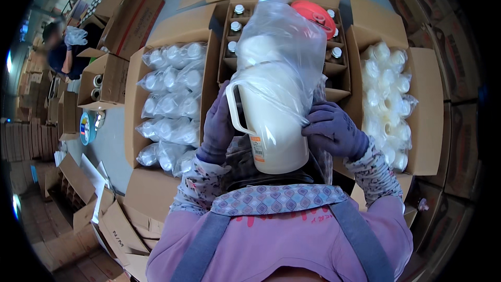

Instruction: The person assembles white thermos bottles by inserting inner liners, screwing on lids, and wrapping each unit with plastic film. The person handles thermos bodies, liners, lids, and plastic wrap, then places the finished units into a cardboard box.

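A white pitcher [276, 143] with a side handle and an orange-and-white label lies tilted in front of my body, its base toward me. A clear plastic bag [292, 36] covers its far part. My gloved left hand [216, 130] holds the pitcher at its handle side; some of its fingers are hidden behind it. On the other side, my gloved right hand [334, 128] has its fingers closed on the bag's edge, against the pitcher wall. Beyond, a red lid-like disc [315, 14] rests on a carton [342, 93] of bottles with pale caps.
An open carton [133, 83] of bagged clear items stands at left, another [425, 109] with bagged cream-white items at right. Stacked boxes [454, 47] line the right side. Further left are a blue round tub [87, 128], loose cardboard [122, 232] and another person [65, 52] holding clear plastic.
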`<state>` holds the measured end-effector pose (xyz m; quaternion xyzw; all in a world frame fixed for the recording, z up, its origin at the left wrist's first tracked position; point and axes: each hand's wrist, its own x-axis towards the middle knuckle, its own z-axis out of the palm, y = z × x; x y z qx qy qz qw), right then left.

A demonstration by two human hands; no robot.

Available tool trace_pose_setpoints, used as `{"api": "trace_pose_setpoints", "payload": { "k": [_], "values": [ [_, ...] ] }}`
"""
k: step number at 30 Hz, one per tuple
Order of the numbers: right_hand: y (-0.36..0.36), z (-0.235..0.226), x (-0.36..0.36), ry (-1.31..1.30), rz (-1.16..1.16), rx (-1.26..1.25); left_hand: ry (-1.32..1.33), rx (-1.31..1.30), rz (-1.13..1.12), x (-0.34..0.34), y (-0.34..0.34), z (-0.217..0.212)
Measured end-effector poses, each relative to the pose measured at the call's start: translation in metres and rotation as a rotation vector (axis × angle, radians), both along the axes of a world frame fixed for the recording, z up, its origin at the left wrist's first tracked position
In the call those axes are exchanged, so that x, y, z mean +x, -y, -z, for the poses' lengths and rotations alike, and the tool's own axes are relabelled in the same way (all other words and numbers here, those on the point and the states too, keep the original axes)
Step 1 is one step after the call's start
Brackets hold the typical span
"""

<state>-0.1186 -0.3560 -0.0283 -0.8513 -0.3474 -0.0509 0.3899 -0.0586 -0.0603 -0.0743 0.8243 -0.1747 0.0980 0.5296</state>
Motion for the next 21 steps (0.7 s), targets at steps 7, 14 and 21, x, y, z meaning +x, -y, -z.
{"api": "trace_pose_setpoints", "payload": {
  "k": [7, 14, 21],
  "values": [
    [-0.009, 0.004, -0.003, 0.014, -0.019, 0.214, -0.394, -0.457, 0.096, 0.008, -0.012, -0.012],
    [-0.003, 0.034, -0.040, -0.242, -0.197, -0.270, 0.399, 0.218, 0.372, -0.048, -0.020, 0.011],
    [0.010, 0.059, -0.091, -0.278, -0.089, -0.137, -0.249, 0.011, 0.492, -0.056, -0.068, -0.009]
  ]
}}
